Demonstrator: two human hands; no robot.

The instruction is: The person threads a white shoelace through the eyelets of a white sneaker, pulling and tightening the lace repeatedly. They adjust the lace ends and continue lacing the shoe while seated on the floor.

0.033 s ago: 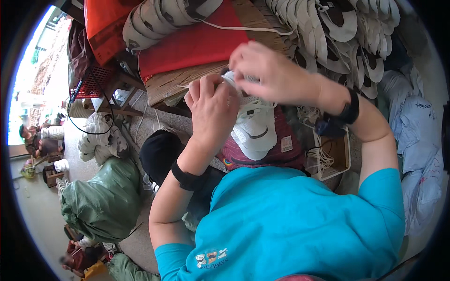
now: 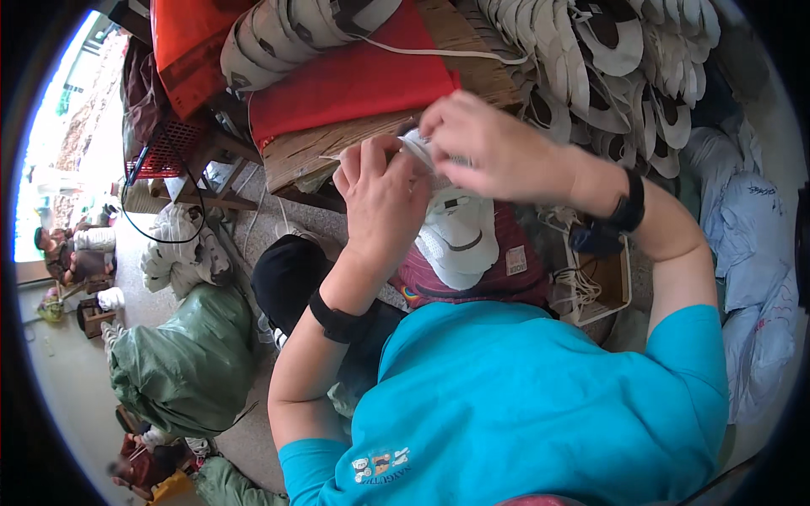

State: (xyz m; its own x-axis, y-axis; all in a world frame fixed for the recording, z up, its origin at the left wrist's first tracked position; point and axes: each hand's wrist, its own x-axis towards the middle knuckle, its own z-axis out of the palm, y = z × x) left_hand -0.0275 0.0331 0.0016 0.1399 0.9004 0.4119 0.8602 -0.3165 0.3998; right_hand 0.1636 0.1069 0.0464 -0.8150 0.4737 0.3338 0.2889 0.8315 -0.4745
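A white shoe upper (image 2: 460, 232) rests over the maroon cloth (image 2: 519, 282) on my lap, its toe toward me. My left hand (image 2: 380, 181) is closed on the far end of the upper. A thin white lace end (image 2: 327, 157) sticks out beside its fingertips. My right hand (image 2: 485, 143) is over the upper's opening, fingers curled together and slightly blurred. What its fingertips hold, if anything, is hidden. Both wrists wear black bands.
Ahead stands a wooden table (image 2: 337, 139) with a red cloth (image 2: 354, 93) and a row of stacked uppers (image 2: 287, 42). More uppers (image 2: 607, 76) are piled at far right. A box with laces (image 2: 603, 291) stands at right, a green sack (image 2: 190, 358) at left.
My right hand has moved slightly down and right, and its fingers are more curled. My left hand and the shoe upper stay nearly where they were.
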